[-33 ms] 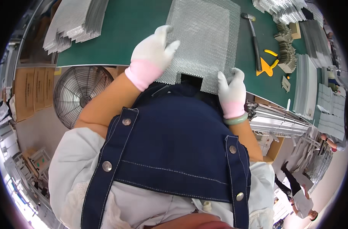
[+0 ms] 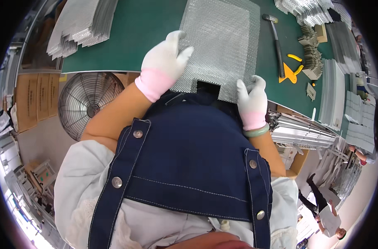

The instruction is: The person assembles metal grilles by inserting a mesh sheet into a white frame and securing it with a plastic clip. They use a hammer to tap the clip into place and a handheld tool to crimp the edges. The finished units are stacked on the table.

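A silvery wire-mesh sheet (image 2: 218,37) lies over the green table and reaches past its near edge toward my apron. A rectangular notch is cut in its near edge, with a dark gap showing through. My left hand (image 2: 166,58), in a white glove with a pink cuff, is closed on the sheet's left edge, thumb over the top; its other fingertips are partly hidden. At the near right corner, my right hand (image 2: 252,99), gloved alike, pinches the mesh between thumb and fingers.
A hammer (image 2: 276,45) and yellow-handled pliers (image 2: 296,68) lie right of the sheet, near stacked small metal pieces (image 2: 311,58). Mesh stacks (image 2: 83,25) stand at the far left. Below the table's left edge is a round fan (image 2: 89,106). Another person (image 2: 328,220) is at the lower right.
My left hand has shifted very slightly toward me and to the left. The sheet's near edge has moved a little; my right hand is almost still.
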Motion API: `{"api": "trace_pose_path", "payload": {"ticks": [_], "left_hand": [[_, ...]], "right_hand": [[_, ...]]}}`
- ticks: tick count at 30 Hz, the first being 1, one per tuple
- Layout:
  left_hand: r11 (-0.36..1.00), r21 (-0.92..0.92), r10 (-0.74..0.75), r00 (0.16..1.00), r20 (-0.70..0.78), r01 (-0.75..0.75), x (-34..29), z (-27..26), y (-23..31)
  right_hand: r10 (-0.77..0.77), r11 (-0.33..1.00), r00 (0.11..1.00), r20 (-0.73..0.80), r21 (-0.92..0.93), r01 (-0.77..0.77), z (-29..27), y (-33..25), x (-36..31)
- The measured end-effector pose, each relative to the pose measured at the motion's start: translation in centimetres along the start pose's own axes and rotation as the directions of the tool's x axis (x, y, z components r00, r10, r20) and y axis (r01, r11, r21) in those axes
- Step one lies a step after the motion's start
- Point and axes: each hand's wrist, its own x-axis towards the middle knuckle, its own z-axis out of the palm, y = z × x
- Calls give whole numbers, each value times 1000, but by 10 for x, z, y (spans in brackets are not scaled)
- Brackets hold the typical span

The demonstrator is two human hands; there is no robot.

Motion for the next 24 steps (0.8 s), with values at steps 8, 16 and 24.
{"api": "trace_pose_path", "payload": {"ticks": [8,16,24], "left_hand": [[990,130,-40,998,-51,46,68,39,-19],[976,183,158,963,-221,-118,67,20,-12],[954,265,-161,985,66,138,75,35,-10]], "right_hand": [[-15,982,998,-69,-189,2,15,-7,77],[-60,994,981,-187,-98,42,-1,-18,76],[1,974,997,-84,-225,-20,18,-6,85]]}}
